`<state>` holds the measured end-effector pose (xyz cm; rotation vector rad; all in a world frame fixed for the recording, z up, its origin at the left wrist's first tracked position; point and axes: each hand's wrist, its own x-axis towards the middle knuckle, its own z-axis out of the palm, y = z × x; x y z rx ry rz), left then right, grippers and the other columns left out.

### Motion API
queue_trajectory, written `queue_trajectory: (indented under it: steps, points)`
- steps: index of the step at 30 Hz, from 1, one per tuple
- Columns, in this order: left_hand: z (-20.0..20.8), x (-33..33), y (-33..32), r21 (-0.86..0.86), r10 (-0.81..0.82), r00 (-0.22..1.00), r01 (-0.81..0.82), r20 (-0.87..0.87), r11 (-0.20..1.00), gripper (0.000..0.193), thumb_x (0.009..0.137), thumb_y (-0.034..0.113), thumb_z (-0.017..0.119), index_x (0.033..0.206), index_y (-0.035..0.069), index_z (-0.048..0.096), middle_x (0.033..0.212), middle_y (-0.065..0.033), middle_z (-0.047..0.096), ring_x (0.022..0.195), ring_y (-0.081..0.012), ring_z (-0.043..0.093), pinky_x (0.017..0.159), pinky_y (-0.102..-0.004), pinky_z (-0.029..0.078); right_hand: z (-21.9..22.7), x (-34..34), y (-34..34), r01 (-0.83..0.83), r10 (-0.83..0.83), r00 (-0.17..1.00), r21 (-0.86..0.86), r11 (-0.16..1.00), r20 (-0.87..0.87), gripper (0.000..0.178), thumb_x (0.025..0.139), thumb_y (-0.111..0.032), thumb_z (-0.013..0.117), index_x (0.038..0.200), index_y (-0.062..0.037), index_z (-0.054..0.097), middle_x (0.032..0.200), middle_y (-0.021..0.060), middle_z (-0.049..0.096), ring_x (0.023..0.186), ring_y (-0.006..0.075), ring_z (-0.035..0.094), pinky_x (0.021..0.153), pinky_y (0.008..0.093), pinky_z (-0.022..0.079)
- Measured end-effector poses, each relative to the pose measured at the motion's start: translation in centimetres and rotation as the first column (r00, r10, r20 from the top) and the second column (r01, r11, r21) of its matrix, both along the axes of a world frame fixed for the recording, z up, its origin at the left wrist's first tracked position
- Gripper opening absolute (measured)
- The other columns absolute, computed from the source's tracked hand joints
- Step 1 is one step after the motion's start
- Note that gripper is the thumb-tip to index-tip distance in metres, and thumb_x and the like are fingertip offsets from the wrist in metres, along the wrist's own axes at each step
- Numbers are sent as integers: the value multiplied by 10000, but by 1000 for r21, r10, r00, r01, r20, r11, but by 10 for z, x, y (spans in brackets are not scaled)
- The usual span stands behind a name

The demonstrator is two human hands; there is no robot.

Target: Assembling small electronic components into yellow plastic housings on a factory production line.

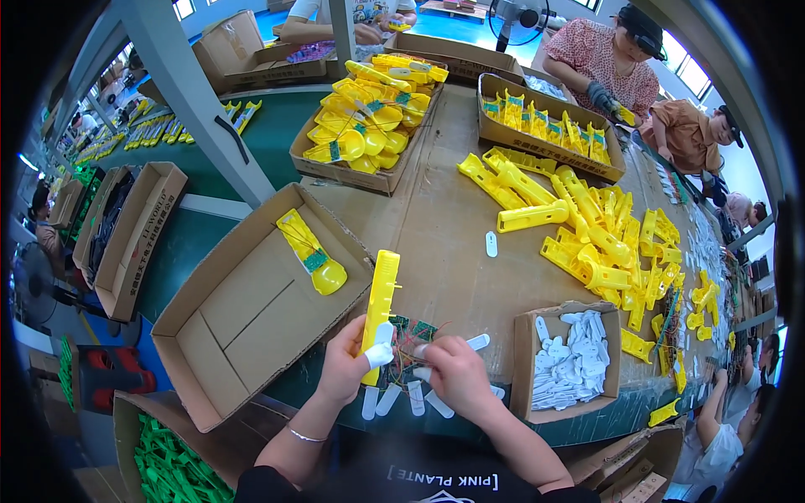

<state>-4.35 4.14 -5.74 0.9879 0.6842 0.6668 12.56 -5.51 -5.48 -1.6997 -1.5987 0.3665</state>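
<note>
My left hand point(340, 369) is closed around a long yellow plastic housing half point(382, 289), held upright with small pegs along its right edge. A white covering wraps the left thumb, and a white rounded piece point(383, 333) shows just above it against the housing. My right hand point(459, 373) is closed in a pinch just right of the housing, its fingertips also wrapped in white. Whatever lies between those fingers is hidden. Green circuit boards point(412, 327) with thin red wires lie behind and between the hands. Several white oval strips point(417, 398) line the table edge below them.
Left, a cardboard box point(243, 327) holds one yellow assembly point(312, 251). Right, a small box point(524, 360) holds white strips. Loose yellow housings point(587, 226) are heaped beyond it. Two boxes of yellow parts point(369, 117) point(545, 126) stand farther back. Co-workers point(604, 67) sit around the table.
</note>
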Motion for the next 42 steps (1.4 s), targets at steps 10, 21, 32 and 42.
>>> queue_trajectory:
  steps: [10,21,32,42]
  points:
    - [16,22,-19,-200,-172,918,256,358,946,510,769,116,610,1213,-28,404,1055,-194,584,991,-275,580,890,-377,452,40,25,-24,34,-124,734,-146,989,-668,185,745,-30,663,891,14,559,664,56,605,592,83,574,520,234,456]
    - [23,31,-22,-163,-109,921,181,373,970,503,799,195,614,1200,-35,416,1052,-142,545,929,-239,581,826,-332,474,59,23,-30,22,-63,724,-69,997,-687,177,773,-42,650,909,10,549,693,45,607,622,84,593,526,220,452]
    - [3,45,-36,-308,-162,818,381,552,872,522,914,405,393,1282,36,362,1199,-104,491,1072,-236,506,912,-383,403,70,3,-14,61,-110,817,-106,993,-566,146,784,-24,634,886,9,535,695,27,573,606,45,551,532,185,447]
    - [-6,43,-34,-175,-207,843,331,498,927,543,912,408,412,1293,26,347,1222,-98,472,1109,-216,484,949,-352,374,73,-1,-15,158,-142,883,-2,987,-447,131,766,-35,642,835,9,539,657,53,575,546,78,546,490,207,438]
